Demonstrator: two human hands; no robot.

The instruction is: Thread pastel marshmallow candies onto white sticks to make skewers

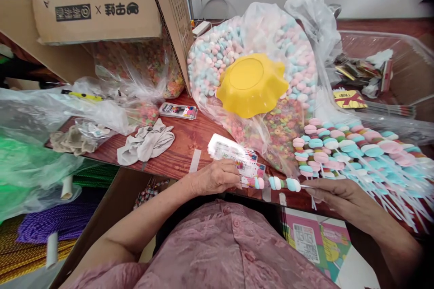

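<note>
And here's the candy skewer [275, 184], at four o'clock in the view along the near edge of the tabletop [185, 144], its white stick pinched by the right hand [339, 193]! The left hand [213, 177] is at nine o'clock of it, fingers drawn together, though exactly what they grip I can't tell. From the skewer, printed cards [232, 150] lie at ten o'clock, a yellow scalloped dish [252, 82] on candy bags near twelve, heaped skewers [354, 146] at two.
</note>
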